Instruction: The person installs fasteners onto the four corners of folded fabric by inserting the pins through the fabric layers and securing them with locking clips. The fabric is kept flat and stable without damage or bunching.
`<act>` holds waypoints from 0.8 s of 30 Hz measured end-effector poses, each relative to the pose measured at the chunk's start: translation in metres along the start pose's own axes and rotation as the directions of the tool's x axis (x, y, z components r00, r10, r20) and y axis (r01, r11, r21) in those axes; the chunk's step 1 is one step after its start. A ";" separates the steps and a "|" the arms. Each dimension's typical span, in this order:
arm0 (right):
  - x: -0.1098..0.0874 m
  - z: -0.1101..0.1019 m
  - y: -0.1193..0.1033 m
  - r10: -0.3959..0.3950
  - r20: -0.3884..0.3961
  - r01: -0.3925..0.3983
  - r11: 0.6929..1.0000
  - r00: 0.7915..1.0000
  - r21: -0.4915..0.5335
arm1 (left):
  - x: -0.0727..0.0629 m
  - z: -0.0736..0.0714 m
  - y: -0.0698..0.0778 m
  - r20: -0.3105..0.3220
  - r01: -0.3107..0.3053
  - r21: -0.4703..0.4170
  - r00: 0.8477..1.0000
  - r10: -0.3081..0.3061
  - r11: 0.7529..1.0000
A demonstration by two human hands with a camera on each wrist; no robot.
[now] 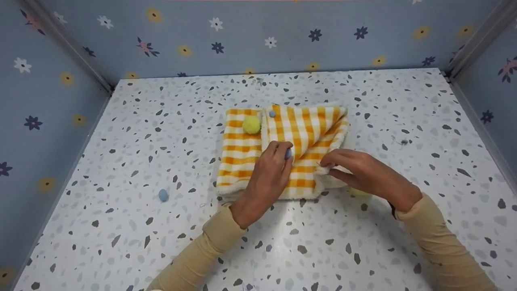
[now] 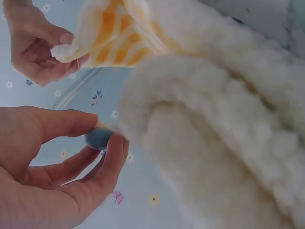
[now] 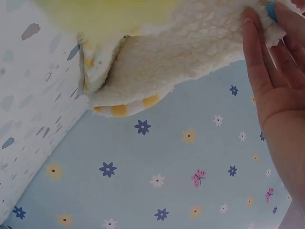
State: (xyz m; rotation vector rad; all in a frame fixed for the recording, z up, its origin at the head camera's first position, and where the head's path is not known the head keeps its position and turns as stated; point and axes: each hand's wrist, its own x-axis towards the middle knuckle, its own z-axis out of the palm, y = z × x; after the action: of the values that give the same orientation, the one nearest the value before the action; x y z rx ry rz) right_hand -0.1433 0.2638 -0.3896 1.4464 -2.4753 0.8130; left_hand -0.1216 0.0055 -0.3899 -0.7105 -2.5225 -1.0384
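A folded yellow-and-white checked cloth (image 1: 238,157) with a white fleece lining (image 2: 190,119) lies on the table. In the head view my left hand (image 1: 268,171) is over its middle and pinches a small rounded blue piece (image 2: 98,138) between thumb and fingers, beside the fleece edge. My right hand (image 1: 359,169) pinches the fleece-edged corner at the cloth's right, raising it a little. A fuzzy yellow pompom (image 1: 251,124) sits at the upper left of the cloth, and a similar blue piece (image 1: 272,114) lies near the flap's top edge.
Another blue oval piece (image 1: 163,195) lies on the speckled white table (image 1: 121,161), left of the cloth. A second yellow pompom (image 1: 359,192) shows partly below my right hand. Flower-patterned blue panels (image 1: 258,36) stand along the table's back and sides.
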 end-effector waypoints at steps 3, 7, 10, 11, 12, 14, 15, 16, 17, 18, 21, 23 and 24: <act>0.000 0.000 0.000 0.003 0.004 -0.003 1.000 1.000 -0.002 | 0.001 0.005 0.004 0.009 -0.025 -0.023 1.000 0.025 0.999; 0.000 0.000 -0.001 0.006 0.005 -0.006 1.000 1.000 0.002 | 0.002 0.010 0.009 0.039 -0.030 -0.079 0.999 0.033 0.996; 0.000 0.000 -0.001 0.009 0.006 -0.009 1.000 1.000 0.004 | 0.004 0.013 0.011 0.078 -0.005 -0.120 0.997 0.015 0.993; 0.000 0.000 -0.001 0.010 0.005 -0.010 1.000 1.000 0.002 | 0.004 0.013 0.011 0.095 0.006 -0.131 0.995 0.007 0.991; 0.000 0.000 -0.001 0.007 0.004 -0.007 1.000 1.000 0.000 | 0.004 0.014 0.012 0.108 0.012 -0.139 0.994 0.003 0.990; 0.000 0.000 -0.002 -0.006 -0.003 0.006 1.000 1.000 -0.006 | 0.004 0.015 0.012 0.127 0.019 -0.152 0.992 0.000 0.988; 0.000 0.000 -0.002 -0.015 -0.009 0.015 1.000 1.000 -0.010 | 0.004 0.015 0.012 0.132 0.018 -0.157 0.991 0.003 0.987; 0.001 0.000 -0.002 -0.027 -0.015 0.027 1.000 1.000 -0.011 | 0.004 0.015 0.012 0.133 0.013 -0.162 0.991 0.009 0.987; 0.001 0.000 -0.002 -0.040 -0.022 0.040 0.999 0.999 -0.009 | 0.004 0.015 0.012 0.132 0.007 -0.167 0.991 0.015 0.986; 0.002 0.000 -0.002 -0.052 -0.030 0.052 0.999 0.998 -0.007 | 0.003 0.016 0.012 0.128 0.000 -0.174 0.991 0.023 0.985; 0.002 0.000 -0.002 -0.075 -0.043 0.075 0.997 0.996 0.001 | 0.003 0.017 0.012 0.120 -0.019 -0.196 0.992 0.043 0.980; 0.003 -0.001 -0.003 -0.078 -0.042 0.078 0.997 0.996 0.006 | 0.003 0.017 0.012 0.122 -0.021 -0.214 0.991 0.048 0.977; 0.003 -0.001 -0.003 -0.075 -0.040 0.076 0.997 0.996 0.009 | 0.004 0.018 0.011 0.124 -0.021 -0.223 0.991 0.050 0.975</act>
State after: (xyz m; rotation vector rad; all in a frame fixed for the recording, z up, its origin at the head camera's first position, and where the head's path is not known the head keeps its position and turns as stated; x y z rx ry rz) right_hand -0.1425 0.2610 -0.3866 1.5027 -2.3756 0.8329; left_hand -0.1200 0.0264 -0.3939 -0.9078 -2.5146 -1.3142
